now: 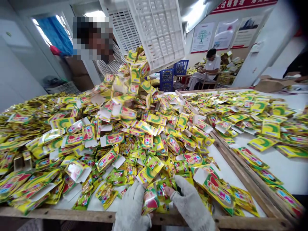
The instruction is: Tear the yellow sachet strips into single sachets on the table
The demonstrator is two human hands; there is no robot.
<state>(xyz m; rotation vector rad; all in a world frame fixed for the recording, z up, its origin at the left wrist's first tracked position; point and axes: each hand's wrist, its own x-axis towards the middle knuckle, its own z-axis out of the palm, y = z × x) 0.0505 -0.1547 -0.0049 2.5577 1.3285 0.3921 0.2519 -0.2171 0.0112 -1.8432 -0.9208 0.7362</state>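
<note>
My left hand (pixel 132 205), in a grey-white glove with bare fingertips, is closed on a small yellow carton (pixel 150 199) with a red picture, near the table's front edge. My right hand (pixel 192 203), gloved likewise, has its thumb and fingers bent around a small green-yellow sachet (pixel 161 186) beside the carton's upper right side. Whether that sachet is partly inside the carton I cannot tell. Around both hands lie loose sachets (pixel 115 175) and flat or open yellow cartons (pixel 213 186). The carton's lower end is partly hidden by my left fingers.
A large heap of cartons (pixel 146 126) covers the table. Opposite, a person (pixel 110 64) is beside a tilted white crate (pixel 163 35) with cartons spilling out. A wooden divider (pixel 243 170) runs along the right; a wooden rim (pixel 91 215) edges the front. Another person (pixel 211 65) sits behind.
</note>
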